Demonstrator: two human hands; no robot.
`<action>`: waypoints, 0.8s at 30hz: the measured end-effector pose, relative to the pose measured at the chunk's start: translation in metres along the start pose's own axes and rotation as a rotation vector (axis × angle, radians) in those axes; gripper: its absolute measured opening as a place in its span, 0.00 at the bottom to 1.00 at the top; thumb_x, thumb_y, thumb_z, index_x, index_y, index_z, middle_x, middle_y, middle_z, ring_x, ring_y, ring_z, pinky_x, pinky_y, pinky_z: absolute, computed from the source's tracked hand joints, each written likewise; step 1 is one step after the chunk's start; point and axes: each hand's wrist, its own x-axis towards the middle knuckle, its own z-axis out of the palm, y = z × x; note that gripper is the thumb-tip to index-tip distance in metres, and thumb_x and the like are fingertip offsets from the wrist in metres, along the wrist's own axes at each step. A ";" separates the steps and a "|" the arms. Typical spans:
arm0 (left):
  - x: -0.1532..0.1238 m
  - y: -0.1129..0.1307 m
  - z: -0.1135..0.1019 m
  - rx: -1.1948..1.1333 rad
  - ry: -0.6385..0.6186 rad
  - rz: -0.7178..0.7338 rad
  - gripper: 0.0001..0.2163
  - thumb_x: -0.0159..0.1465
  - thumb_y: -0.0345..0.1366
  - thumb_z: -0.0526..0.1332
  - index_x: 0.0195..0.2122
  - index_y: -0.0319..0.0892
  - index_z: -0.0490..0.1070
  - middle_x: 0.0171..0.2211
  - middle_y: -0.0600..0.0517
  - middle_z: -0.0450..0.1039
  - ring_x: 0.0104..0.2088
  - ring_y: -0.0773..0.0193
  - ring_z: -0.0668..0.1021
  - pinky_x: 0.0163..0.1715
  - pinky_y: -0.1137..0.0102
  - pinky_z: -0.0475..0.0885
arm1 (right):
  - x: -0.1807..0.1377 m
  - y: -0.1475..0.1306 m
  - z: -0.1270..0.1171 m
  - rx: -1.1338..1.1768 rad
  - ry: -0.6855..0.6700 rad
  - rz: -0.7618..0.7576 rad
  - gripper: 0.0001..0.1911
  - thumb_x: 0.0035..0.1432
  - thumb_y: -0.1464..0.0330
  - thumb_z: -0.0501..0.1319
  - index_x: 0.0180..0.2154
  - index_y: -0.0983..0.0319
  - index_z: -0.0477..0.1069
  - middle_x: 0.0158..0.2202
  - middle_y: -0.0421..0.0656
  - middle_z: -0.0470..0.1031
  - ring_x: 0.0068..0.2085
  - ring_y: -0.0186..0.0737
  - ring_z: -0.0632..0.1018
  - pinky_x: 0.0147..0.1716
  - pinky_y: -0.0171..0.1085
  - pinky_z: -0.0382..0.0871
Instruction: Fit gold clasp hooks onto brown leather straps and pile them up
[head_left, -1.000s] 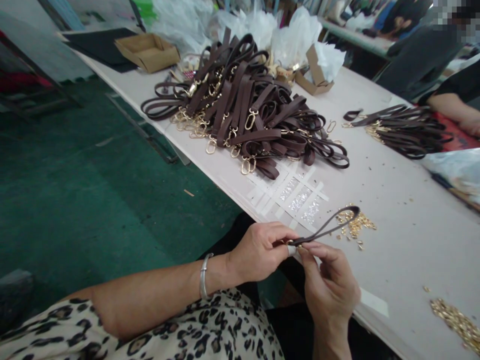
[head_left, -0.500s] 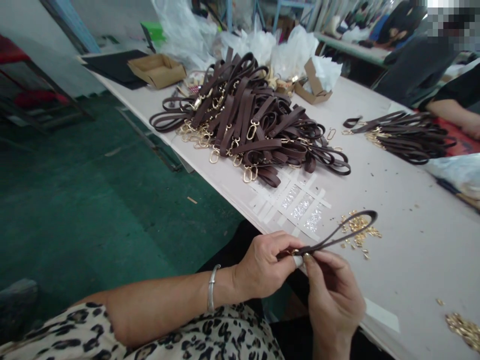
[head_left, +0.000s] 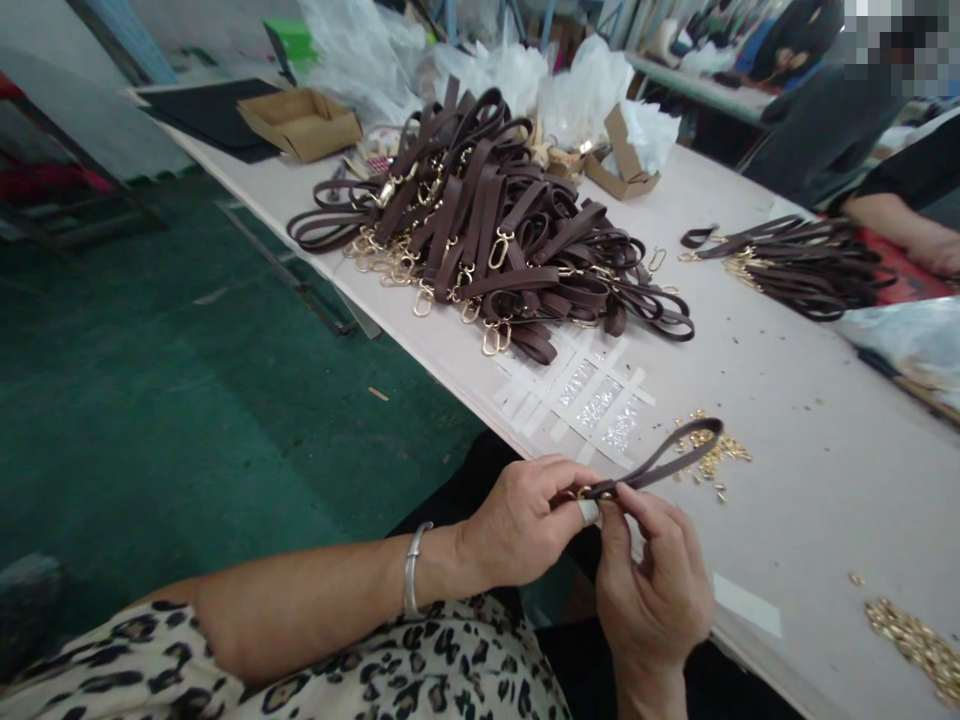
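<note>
A dark brown leather strap (head_left: 675, 455) is pinched between both my hands above the table's near edge, its loop sticking out to the right. My left hand (head_left: 525, 520), with white tape round the thumb, is closed on the end where a bit of gold metal shows. My right hand (head_left: 656, 580) is closed too, thumb and forefinger pressing on the strap beside the left fingertips. Most of the gold fitting is hidden by my fingers. Small gold pieces (head_left: 716, 455) lie scattered just behind the loop.
A large pile of brown straps with gold clasps (head_left: 487, 230) covers the table's middle. Another bundle of straps (head_left: 795, 265) lies near a person's arm (head_left: 892, 220) at right. More gold pieces (head_left: 915, 640) sit at lower right. Cardboard boxes (head_left: 300, 125) and plastic bags stand behind.
The strap's loop has swung slightly left and tipped between my fingers. Both hands keep their pinch. The whole view has shifted a little.
</note>
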 end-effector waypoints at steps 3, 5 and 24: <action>-0.001 0.002 0.001 0.010 0.018 -0.012 0.10 0.61 0.23 0.61 0.43 0.34 0.78 0.33 0.49 0.77 0.34 0.64 0.77 0.36 0.71 0.71 | -0.001 0.002 -0.002 -0.030 -0.025 -0.049 0.15 0.59 0.80 0.64 0.47 0.61 0.75 0.40 0.44 0.76 0.39 0.35 0.79 0.40 0.34 0.74; -0.002 0.002 0.002 0.020 0.019 -0.015 0.10 0.61 0.23 0.61 0.42 0.34 0.78 0.33 0.48 0.77 0.34 0.64 0.77 0.36 0.71 0.71 | -0.002 0.004 -0.004 -0.032 -0.066 -0.089 0.15 0.60 0.81 0.63 0.47 0.61 0.75 0.41 0.44 0.75 0.40 0.36 0.79 0.41 0.35 0.74; -0.005 0.003 0.000 0.000 0.015 0.017 0.14 0.58 0.19 0.59 0.44 0.33 0.78 0.33 0.48 0.77 0.34 0.63 0.77 0.36 0.70 0.70 | -0.010 0.014 -0.006 0.293 -0.068 0.170 0.11 0.58 0.77 0.65 0.41 0.58 0.78 0.38 0.42 0.77 0.37 0.37 0.78 0.34 0.35 0.72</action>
